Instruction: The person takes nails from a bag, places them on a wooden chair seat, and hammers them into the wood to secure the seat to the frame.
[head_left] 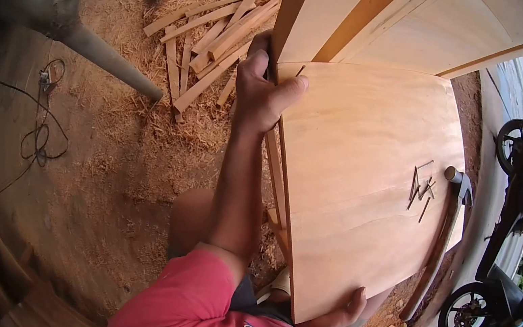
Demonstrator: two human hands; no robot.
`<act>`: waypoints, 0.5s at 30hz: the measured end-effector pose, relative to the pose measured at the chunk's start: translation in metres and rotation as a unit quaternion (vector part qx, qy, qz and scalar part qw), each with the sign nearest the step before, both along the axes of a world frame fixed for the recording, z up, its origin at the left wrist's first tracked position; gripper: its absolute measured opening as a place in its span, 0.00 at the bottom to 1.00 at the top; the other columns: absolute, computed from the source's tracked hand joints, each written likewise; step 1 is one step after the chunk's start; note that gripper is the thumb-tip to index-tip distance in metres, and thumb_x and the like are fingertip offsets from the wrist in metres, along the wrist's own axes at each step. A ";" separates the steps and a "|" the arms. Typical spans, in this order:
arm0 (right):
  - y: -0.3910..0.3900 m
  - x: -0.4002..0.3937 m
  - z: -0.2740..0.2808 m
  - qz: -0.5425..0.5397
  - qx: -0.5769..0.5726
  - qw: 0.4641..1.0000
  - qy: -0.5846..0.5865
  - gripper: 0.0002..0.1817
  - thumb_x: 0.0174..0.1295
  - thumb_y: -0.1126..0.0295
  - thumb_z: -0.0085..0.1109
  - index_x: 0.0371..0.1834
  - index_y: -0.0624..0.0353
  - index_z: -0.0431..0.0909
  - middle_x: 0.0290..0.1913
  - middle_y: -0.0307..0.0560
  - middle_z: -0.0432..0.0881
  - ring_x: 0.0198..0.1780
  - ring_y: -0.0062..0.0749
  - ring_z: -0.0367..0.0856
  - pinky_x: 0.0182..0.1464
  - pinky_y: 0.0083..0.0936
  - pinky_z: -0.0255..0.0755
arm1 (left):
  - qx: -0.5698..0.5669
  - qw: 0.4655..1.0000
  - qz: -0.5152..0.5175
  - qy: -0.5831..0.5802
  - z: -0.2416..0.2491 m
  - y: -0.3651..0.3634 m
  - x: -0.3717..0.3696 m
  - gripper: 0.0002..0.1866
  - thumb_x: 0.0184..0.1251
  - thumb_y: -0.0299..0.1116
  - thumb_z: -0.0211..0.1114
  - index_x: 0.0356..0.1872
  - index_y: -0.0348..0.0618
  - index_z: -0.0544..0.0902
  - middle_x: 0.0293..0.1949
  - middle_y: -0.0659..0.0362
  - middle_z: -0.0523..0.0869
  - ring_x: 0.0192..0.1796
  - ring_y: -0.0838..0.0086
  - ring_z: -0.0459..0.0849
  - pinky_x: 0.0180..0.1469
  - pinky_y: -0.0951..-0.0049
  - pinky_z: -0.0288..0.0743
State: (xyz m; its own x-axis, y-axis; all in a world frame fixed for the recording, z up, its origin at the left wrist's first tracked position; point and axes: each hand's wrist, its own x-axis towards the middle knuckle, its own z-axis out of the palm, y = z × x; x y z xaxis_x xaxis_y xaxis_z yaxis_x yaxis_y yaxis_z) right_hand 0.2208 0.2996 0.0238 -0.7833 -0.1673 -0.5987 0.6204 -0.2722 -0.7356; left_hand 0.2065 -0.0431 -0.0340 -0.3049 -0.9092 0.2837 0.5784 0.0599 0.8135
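Note:
A pale plywood panel (361, 179) lies over a wooden frame in front of me, against an upright panelled wooden piece (347, 13). My left hand (263, 88) is closed around its upper left edge, thumb on top and the other fingers mostly hidden behind. Close to that thumb, a nail (301, 70) sticks up from the panel. At the panel's lower edge, my right hand (336, 316) grips with one digit showing over the surface; the rest is partly hidden. Several loose nails (422, 185) lie on the panel's right side, beside a claw hammer (445, 234) with a long handle.
Cut wooden strips (219, 40) are piled on wood shavings at the upper left. A thick metal pole (107, 60) slants in from the left, with a tangled cable (40, 135) on the ground below. At the right stands a motorcycle (515, 224).

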 end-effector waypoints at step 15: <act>-0.005 -0.002 -0.003 -0.017 -0.073 0.997 0.028 0.37 0.68 0.42 0.47 0.72 0.56 0.63 0.66 0.52 0.72 0.66 0.49 0.73 0.67 0.44 0.69 | 0.002 1.000 -0.011 -0.003 0.001 0.002 0.001 0.31 0.50 0.29 0.71 0.59 0.34 0.74 0.50 0.56 0.83 0.50 0.75 0.82 0.55 0.70 0.77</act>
